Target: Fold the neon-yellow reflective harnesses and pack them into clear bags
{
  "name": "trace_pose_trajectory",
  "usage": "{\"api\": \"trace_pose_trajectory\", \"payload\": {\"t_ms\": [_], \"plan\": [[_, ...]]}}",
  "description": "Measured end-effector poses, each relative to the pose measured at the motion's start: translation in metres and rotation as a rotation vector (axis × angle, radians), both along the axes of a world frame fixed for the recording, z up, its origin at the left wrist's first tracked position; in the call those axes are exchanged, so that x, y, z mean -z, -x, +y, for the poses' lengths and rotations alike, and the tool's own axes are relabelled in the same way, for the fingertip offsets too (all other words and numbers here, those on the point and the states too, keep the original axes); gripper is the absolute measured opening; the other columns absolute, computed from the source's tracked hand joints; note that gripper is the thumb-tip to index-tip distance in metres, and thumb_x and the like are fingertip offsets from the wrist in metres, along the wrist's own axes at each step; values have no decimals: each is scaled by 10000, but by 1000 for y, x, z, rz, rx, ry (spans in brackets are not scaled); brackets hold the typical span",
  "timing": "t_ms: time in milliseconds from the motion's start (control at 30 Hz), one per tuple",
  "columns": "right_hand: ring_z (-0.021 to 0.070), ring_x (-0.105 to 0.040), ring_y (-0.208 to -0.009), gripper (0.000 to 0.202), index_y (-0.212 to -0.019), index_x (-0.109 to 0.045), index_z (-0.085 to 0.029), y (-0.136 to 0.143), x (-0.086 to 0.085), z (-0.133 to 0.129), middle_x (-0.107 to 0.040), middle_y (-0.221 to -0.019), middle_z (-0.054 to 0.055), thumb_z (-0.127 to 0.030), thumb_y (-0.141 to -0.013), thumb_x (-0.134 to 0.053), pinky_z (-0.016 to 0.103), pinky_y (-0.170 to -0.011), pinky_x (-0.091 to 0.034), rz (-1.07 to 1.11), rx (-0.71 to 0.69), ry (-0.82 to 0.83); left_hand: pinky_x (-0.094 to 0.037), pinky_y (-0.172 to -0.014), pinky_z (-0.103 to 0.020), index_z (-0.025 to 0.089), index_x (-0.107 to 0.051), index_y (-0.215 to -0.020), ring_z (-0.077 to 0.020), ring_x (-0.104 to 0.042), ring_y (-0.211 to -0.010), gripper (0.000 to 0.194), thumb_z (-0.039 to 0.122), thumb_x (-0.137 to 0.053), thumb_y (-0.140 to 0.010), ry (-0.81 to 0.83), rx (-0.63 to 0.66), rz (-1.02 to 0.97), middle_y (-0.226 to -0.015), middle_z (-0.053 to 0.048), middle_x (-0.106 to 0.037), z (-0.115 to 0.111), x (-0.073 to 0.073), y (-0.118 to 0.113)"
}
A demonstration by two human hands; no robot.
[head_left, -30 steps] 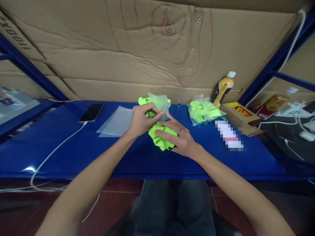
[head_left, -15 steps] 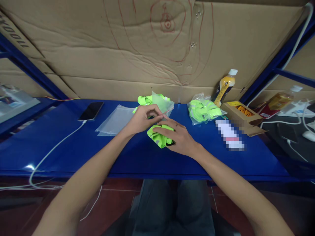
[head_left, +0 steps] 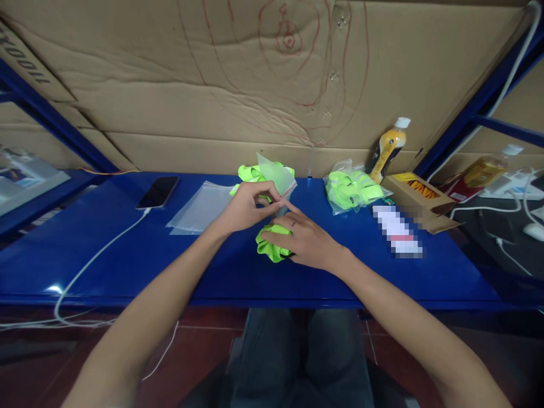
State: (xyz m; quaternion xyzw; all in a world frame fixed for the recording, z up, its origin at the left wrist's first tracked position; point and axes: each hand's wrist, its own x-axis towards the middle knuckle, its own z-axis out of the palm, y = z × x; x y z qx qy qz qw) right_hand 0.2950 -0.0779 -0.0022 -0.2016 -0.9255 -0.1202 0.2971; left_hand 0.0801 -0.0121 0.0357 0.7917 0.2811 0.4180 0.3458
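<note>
My left hand (head_left: 249, 208) pinches the edge of a clear plastic bag (head_left: 272, 171), which has a reddish line along its mouth. Curled around a bundled neon-green reflective vest (head_left: 272, 250) is my right hand (head_left: 312, 241), its index finger stretched to the bag's edge beside my left fingertips. The fingers cover part of the bundle. Behind the bag lies a second neon-green bundle (head_left: 250, 172), partly hidden. A stack of flat clear bags (head_left: 195, 207) lies left of my left hand.
On the blue table (head_left: 127, 255) a phone (head_left: 158, 192) with a white cable lies at the left. At the right are a bagged neon-green bundle (head_left: 353, 190), a yellow drink bottle (head_left: 387, 148), an open cardboard box (head_left: 419, 195) and a blurred white item (head_left: 397, 231). Cardboard rises behind.
The bag's top has shifted slightly left, and its reddish edge now shows between my hands. My right fingers have closed further over the vest bundle, which has moved slightly down.
</note>
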Motion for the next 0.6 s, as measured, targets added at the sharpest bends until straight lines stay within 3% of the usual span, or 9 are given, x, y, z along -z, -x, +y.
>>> {"api": "trace_pose_trajectory", "payload": {"t_ms": [133, 267, 333, 467, 533, 600], "plan": [[269, -709, -1142, 419, -1353, -726, -223, 5, -4, -3, -716, -1179, 115, -58, -988, -606, 652, -1316, -433, -54, 158, -62, -556, -614, -256, 192, -730, -817, -162, -720, -665, 197, 334, -857, -865, -17, 0, 12, -777, -32, -740, 0, -2, 1], [286, -716, -1055, 479, -1352, -741, -179, -1, -6, 0, -721, -1176, 151, -18, -904, -689, 698, -1277, -447, -28, 336, 33, -561, -609, -259, 209, -664, -822, -166, -737, -636, 165, 285, -804, -865, -206, -298, -85, -737, -11, -737, -5, -1, -3], [292, -717, -1064, 563, -1381, -734, -171, -8, -6, 4, -722, -1156, 148, 2, -845, -726, 674, -1253, -483, 1, 360, 73, -556, -602, -256, 217, -623, -805, -152, -716, -606, 175, 261, -783, -862, -267, -402, -111, -706, 6, -719, -7, 0, -7], [288, -715, -1143, 569, -1405, -714, -175, -11, -8, 2, -714, -1153, 137, -14, -862, -669, 631, -1274, -491, 29, 180, -27, -539, -605, -249, 215, -609, -767, -132, -675, -591, 199, 235, -793, -840, -331, -463, -88, -680, 15, -696, -6, 5, -12], [276, -711, -1187, 528, -1403, -710, -191, -5, -10, -4, -716, -1180, 129, -28, -912, -608, 607, -1285, -496, 29, 38, -73, -555, -603, -250, 211, -626, -785, -147, -704, -605, 202, 271, -803, -863, -254, -394, -109, -685, 3, -717, -4, 6, -11], [262, -714, -1197, 501, -1395, -713, -196, 2, -10, -10, -722, -1197, 122, -35, -937, -587, 591, -1305, -483, 41, -55, -59, -596, -628, -256, 203, -664, -823, -171, -754, -656, 203, 323, -813, -891, -148, -243, -101, -729, -17, -758, -2, 7, -9]]}}
